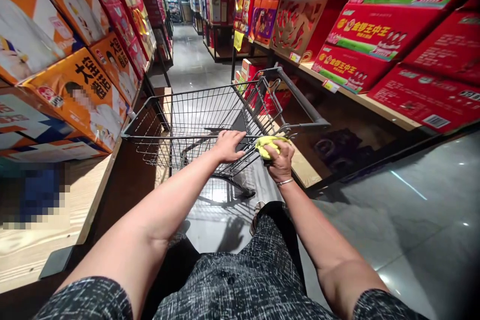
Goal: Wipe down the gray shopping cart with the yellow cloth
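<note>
A grey wire shopping cart [202,110] stands crosswise in front of me, its handle [300,95] towards the right. My left hand [229,145] rests at the near top rim of the basket, fingers stretched out and holding nothing. Bunched in my right hand [281,162] is a yellow-green cloth [270,144], pressed against the same rim close to the handle end. The fingers are wrapped over the cloth and hide part of the rim there. No goods show inside the wire basket.
Stacked orange cartons [75,90] fill the left shelf, above a pale wooden ledge [33,260]. Red boxes [375,30] are piled on the right shelf [393,110]. Patterned gift boxes [296,25] stand farther along. A tiled aisle [187,45] runs ahead between the shelves.
</note>
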`<state>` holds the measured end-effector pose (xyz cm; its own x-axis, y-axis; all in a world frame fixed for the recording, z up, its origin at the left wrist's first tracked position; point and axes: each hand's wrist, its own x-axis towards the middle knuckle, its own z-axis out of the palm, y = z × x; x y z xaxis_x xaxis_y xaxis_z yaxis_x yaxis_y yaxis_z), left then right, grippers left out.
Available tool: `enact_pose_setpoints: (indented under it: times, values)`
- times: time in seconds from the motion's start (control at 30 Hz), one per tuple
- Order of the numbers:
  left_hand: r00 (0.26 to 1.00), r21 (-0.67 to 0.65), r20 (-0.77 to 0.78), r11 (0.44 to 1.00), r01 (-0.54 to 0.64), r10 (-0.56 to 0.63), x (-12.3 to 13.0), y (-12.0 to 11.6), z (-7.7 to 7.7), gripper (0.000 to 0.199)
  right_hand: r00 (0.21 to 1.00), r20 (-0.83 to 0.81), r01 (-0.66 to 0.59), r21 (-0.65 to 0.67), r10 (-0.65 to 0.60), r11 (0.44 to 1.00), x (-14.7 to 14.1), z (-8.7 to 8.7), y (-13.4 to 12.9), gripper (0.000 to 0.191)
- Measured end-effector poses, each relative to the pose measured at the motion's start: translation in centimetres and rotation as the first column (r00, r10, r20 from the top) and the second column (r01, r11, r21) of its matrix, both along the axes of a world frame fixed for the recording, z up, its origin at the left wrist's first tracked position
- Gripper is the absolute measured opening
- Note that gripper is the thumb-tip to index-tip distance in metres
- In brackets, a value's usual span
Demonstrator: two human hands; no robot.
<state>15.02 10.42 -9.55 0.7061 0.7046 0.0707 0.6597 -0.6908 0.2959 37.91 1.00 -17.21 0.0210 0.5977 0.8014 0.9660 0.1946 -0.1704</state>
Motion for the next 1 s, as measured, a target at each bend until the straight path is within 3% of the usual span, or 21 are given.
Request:
enact_pose_setpoints:
  times: [0.1, 0.23, 0.33, 0.4, 0.53, 0.63, 0.7, 0.77, 0.87, 1.0]
  values:
    - [0.998, 0.013, 0.057, 1.000, 0.005, -0.006, 2.1, -0.4, -0.4, 0.072, 0.999, 0.032, 0.020, -0.022, -0.019, 1.000, 1.5, 1.9, -0.8, 0.027]
    - [0.994, -0.002, 0.112, 1.000, -0.014, 0.015, 2.2, -0.3, -0.9, 0.062, 0.982, 0.012, 0.184, 0.140, -0.188, 0.973, 7.8, 8.2, -0.6, 0.027]
    - [0.991, -0.009, 0.133, 1.000, -0.019, 0.020, 2.0, -0.3, -1.0, 0.059, 0.978, -0.002, 0.205, 0.180, -0.208, 0.962, 11.0, 11.6, 0.2, 0.033]
    - [0.990, -0.005, 0.143, 1.000, -0.023, 0.023, 2.1, -0.3, -1.1, 0.059, 0.981, -0.002, 0.191, 0.132, -0.193, 0.973, 10.7, 12.1, 0.6, 0.034]
    - [0.990, -0.003, 0.136, 1.000, -0.026, 0.026, 2.3, -0.5, -1.0, 0.060, 0.978, 0.044, 0.206, 0.010, -0.206, 0.979, 6.5, 11.0, 0.6, 0.037]
    - [0.991, -0.003, 0.128, 0.999, -0.033, 0.033, 2.3, -0.6, -0.9, 0.059, 0.990, 0.139, 0.046, -0.141, -0.026, 0.989, 4.5, 11.3, 0.7, 0.050]
    - [0.991, -0.003, 0.129, 0.999, -0.041, 0.041, 2.3, -0.6, -0.9, 0.057, 0.975, 0.166, -0.095, -0.284, 0.146, 0.954, 5.1, 12.7, 0.9, 0.055]
    - [0.990, -0.002, 0.134, 0.999, -0.045, 0.044, 2.4, -0.7, -0.9, 0.056, 0.967, 0.129, -0.158, -0.374, 0.220, 0.914, 7.0, 14.4, 1.0, 0.050]
    - [0.989, -0.002, 0.141, 0.999, -0.041, 0.041, 2.7, -0.7, -1.1, 0.056, 0.973, 0.012, -0.200, -0.438, 0.229, 0.876, 9.7, 16.5, 1.1, 0.038]
    - [0.991, 0.008, 0.135, 1.000, -0.009, 0.008, 3.2, -0.7, -1.4, 0.060, 0.988, -0.046, -0.146, -0.546, 0.145, 0.825, 10.7, 17.4, 0.9, 0.029]
